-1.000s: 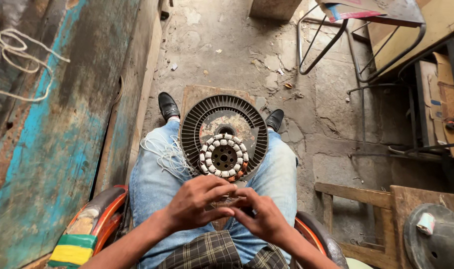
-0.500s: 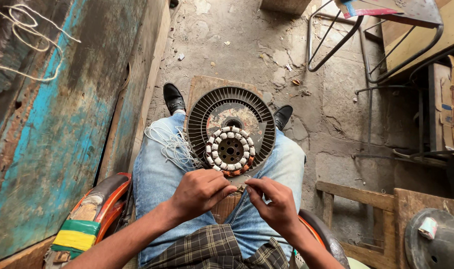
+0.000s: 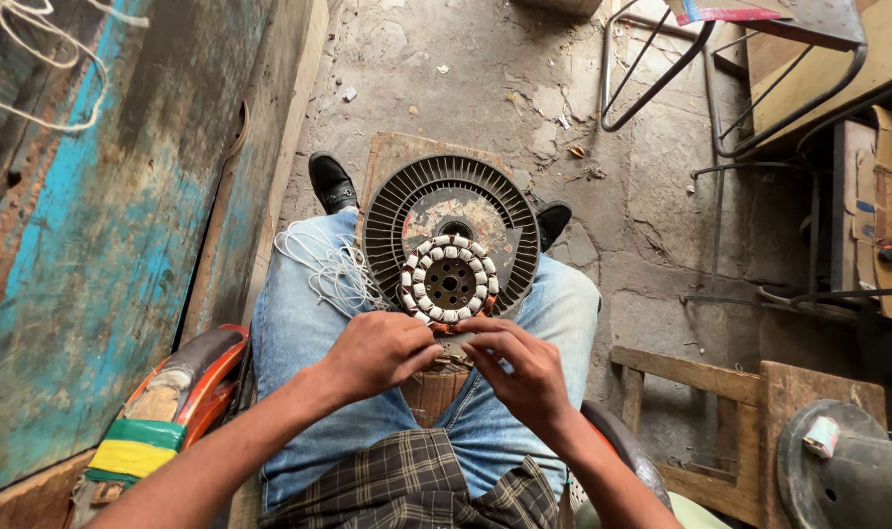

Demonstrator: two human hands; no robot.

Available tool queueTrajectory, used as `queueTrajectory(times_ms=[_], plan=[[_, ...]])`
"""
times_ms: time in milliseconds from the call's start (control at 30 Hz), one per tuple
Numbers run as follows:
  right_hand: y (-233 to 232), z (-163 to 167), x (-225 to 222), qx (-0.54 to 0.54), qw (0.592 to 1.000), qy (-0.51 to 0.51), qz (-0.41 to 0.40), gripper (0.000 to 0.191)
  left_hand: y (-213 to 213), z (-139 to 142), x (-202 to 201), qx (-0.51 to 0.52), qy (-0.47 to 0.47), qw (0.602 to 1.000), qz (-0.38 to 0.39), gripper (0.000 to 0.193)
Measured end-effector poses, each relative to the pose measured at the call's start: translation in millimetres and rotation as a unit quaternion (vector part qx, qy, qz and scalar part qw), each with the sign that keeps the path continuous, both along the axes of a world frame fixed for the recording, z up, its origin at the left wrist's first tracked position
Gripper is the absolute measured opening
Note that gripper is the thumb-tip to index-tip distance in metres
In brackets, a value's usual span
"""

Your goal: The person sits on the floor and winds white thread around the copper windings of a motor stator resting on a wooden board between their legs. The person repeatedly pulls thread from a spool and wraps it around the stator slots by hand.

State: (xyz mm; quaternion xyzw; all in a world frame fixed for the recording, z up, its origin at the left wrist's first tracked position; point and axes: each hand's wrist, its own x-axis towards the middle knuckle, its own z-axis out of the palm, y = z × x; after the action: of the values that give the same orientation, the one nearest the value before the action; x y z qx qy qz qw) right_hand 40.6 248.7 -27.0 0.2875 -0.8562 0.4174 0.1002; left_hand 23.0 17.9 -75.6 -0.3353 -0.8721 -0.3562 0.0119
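Two bare hands meet over the lap of a seated person in blue jeans (image 3: 299,333) and a checked shirt (image 3: 407,490). The left hand (image 3: 377,351) curls its fingers inward, tips pressed together at the near edge of a small ring of white-wrapped coils (image 3: 450,282). The right hand (image 3: 524,370) pinches with thumb and forefinger at the same near edge of the ring; what lies between those fingertips is too small to tell.

The coil ring rests against a larger round slotted metal disc (image 3: 450,220), which stands tilted on the person's knees, its far rim toward the floor. A loose bundle of white cord (image 3: 333,269) lies on the left thigh, just beside the disc. Black shoes (image 3: 328,181) show at the far side, planted by a wooden board (image 3: 392,157) on the cracked concrete floor (image 3: 485,78).

At left runs a worn wall of peeling blue paint (image 3: 84,245); near it sits an orange curved seat edge (image 3: 187,387) wrapped in green and yellow tape. At far right stand bent metal frames (image 3: 661,88), and a wooden frame (image 3: 720,392) lies near right.
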Motion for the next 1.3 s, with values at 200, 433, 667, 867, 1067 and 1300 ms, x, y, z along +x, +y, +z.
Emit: queueTrajectory(times_ms=[200, 433, 667, 867, 1067, 1300], plan=[[-6, -2, -5, 0.041, 0.999, -0.002, 0.009, 0.025, -8, 8, -5, 0.001, -0.005, 1.000, 0.015, 0.027], [-5, 1, -5, 0.012, 0.998, -0.041, -0.050, 0.017, -8, 16, -8, 0.079, 0.017, 0.993, 0.083, 0.020], [-5, 1, -8, 0.006, 0.996, -0.029, -0.089, 0.015, -7, 18, -12, 0.077, 0.062, 0.993, 0.067, 0.016], [-4, -1, -9, -0.042, 0.997, 0.057, -0.003, 0.022, -1, 11, -7, 0.054, 0.030, 0.998, 0.034, 0.017], [-7, -4, -11, -0.032, 0.997, 0.066, -0.023, 0.019, -5, 12, -12, 0.041, 0.000, 0.998, 0.047, 0.023], [-5, -11, -13, 0.008, 0.995, 0.099, -0.024, 0.019, -11, 19, -16, 0.004, 0.006, 1.000, 0.013, 0.028]])
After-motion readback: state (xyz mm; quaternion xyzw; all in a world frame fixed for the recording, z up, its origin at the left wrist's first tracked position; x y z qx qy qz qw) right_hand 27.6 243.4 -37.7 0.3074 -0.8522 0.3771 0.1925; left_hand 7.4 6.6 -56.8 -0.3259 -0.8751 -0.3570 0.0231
